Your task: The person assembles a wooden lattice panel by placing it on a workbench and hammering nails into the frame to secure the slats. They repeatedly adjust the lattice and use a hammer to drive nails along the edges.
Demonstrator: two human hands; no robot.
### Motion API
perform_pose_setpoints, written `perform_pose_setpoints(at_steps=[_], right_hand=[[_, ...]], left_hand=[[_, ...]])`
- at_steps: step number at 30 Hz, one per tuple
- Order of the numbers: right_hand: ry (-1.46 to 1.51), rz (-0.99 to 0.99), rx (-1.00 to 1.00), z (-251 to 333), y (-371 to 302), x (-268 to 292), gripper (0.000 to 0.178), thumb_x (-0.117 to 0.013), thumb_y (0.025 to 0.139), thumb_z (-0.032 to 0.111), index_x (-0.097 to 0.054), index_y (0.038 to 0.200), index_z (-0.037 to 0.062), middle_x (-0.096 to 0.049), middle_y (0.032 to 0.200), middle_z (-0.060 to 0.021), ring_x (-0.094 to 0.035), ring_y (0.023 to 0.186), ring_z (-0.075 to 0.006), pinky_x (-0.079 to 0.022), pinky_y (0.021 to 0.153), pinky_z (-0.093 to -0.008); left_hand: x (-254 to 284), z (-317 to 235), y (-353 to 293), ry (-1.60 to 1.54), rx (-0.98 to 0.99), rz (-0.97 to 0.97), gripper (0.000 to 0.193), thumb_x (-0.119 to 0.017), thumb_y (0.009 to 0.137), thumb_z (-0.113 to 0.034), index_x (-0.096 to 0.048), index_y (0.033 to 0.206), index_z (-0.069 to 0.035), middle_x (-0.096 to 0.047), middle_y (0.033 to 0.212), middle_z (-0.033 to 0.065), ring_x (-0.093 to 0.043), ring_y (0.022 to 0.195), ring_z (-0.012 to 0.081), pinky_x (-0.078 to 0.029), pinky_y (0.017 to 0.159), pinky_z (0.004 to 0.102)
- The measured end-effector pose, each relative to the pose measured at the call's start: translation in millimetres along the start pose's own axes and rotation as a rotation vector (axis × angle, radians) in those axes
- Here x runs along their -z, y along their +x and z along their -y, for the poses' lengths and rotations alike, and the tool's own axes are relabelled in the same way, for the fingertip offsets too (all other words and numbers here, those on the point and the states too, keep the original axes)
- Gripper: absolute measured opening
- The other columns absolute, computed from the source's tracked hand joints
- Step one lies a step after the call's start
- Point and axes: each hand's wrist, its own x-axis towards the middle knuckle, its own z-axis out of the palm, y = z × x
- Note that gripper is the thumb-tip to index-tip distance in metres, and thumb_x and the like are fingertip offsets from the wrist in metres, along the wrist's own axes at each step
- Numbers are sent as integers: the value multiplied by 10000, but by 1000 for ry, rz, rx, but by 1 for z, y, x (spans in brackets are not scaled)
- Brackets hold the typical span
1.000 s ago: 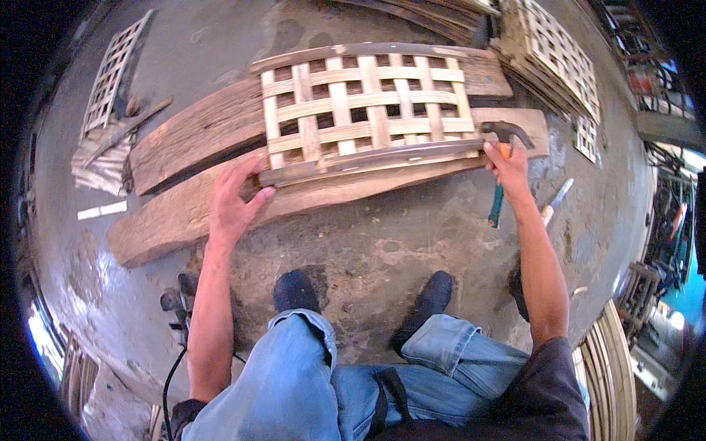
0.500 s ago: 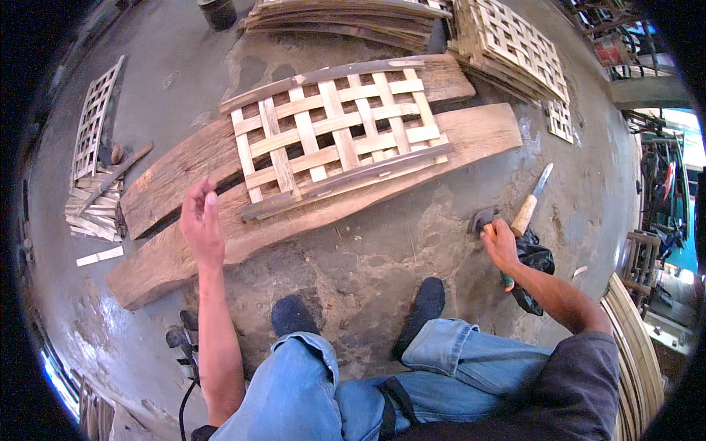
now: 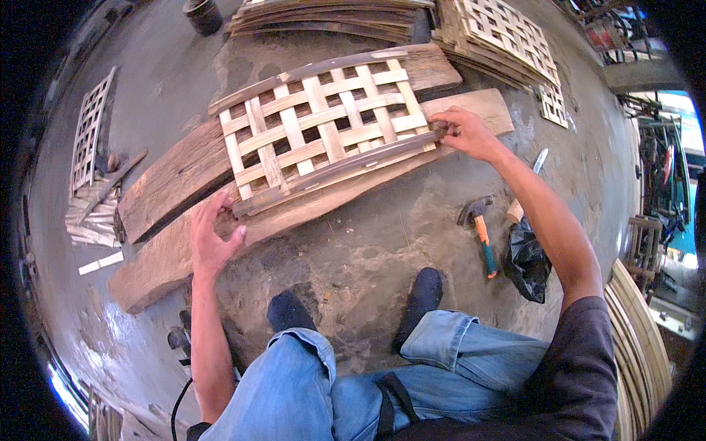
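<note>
A woven lattice panel (image 3: 316, 120) of pale flat strips, edged by darker strips along its far and near sides, rests across two thick wooden planks (image 3: 162, 184). My right hand (image 3: 469, 134) is closed on the right end of the panel's near edge strip. At that strip's left end, my left hand (image 3: 212, 239) is open, thumb apart and fingertips close to the corner; whether they touch it is hard to tell. On the floor to the right lies a hammer (image 3: 482, 237) with an orange and teal handle, no hand on it.
Beside the hammer are a knife (image 3: 517, 211), partly behind my right forearm, and a black plastic bag (image 3: 526, 263). Stacked woven panels (image 3: 507, 40) stand at the back right. Another panel (image 3: 92, 132) and loose strips lie left. A dark bucket (image 3: 202, 16) is at the back.
My right hand has let go of the hammer, leaving it on the floor, and moved up to grip the panel's near right corner. My left hand has come lower, toward the panel's left corner.
</note>
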Motion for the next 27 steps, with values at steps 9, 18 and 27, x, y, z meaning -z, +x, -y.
perform_pose_setpoints(at_steps=[9, 18, 27], right_hand=[[40, 11, -52, -2, 0, -5, 431, -675, 746, -43, -696, 1158, 80, -593, 983, -67, -582, 833, -151, -511, 760, -276], [97, 96, -128, 12, -9, 5, 372, -763, 701, 3, -705, 1064, 64, -614, 1047, -80, -614, 1013, -219, -545, 848, -339], [32, 66, -142, 22, -8, 0, 440, -758, 762, 70, -636, 1184, 52, -595, 1130, -48, -597, 1046, -169, -537, 894, -331]], left_hand=[[-7, 5, -2, -80, 42, -80, 742, -809, 652, -22, -584, 1354, -102, -711, 1032, 45, -621, 990, 223, -503, 937, 364], [-8, 4, 1, -52, 32, -71, 748, -799, 650, -14, -588, 1360, -116, -716, 1010, 34, -622, 974, 218, -501, 936, 360], [-5, 16, -6, -112, -10, -89, 742, -789, 665, -72, -573, 1373, -125, -718, 1037, 49, -648, 978, 222, -497, 945, 371]])
